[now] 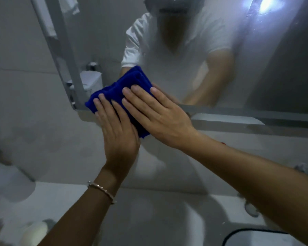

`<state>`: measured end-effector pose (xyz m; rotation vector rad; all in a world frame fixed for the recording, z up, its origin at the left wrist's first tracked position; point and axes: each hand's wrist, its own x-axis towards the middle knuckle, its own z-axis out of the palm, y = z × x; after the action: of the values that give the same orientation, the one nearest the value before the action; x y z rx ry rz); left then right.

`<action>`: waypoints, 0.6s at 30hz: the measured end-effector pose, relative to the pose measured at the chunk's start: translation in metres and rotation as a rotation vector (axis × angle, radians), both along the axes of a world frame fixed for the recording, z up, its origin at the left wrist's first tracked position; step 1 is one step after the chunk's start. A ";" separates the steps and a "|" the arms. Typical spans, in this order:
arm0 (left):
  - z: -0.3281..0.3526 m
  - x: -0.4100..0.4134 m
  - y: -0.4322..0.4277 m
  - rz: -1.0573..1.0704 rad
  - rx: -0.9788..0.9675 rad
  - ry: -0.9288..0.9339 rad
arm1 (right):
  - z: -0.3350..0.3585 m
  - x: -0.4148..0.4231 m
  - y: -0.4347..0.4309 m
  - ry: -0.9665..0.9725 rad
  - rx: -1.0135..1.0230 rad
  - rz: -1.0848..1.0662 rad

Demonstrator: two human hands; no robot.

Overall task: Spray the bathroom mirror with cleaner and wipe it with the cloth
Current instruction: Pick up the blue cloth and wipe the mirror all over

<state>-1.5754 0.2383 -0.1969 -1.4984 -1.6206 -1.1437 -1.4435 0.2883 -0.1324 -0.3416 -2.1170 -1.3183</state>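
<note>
Blue cloth [124, 91]: folded, flat against the mirror [212, 59], lower-left corner.
Left hand [117, 132]: open palm pressing it.
Right hand [160, 114]: same, fingers spread, nothing gripped.

Both hands, the left hand [120, 134] and the right hand [160, 116], lie flat on the blue cloth [121, 91] at the mirror's [212, 68] lower left corner, hemmed by the frame [64, 50] on the left and the ledge [238, 119] below. Up and rightward the glass lies open. Blurred items [0, 167] crowd the counter's left side.
</note>
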 end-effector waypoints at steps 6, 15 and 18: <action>0.014 0.078 0.011 -0.181 -0.044 0.050 | -0.004 0.094 0.010 0.053 0.043 -0.039; 0.021 0.266 0.025 -0.183 -0.086 0.170 | -0.005 0.294 0.025 0.101 0.006 -0.069; 0.021 0.305 0.031 -0.189 -0.067 0.317 | -0.012 0.346 0.032 0.151 0.026 -0.101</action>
<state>-1.2704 0.2697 -0.1758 -1.8049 -1.3349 -0.8989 -1.0979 0.3201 -0.1442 -0.5265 -1.9774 -1.3320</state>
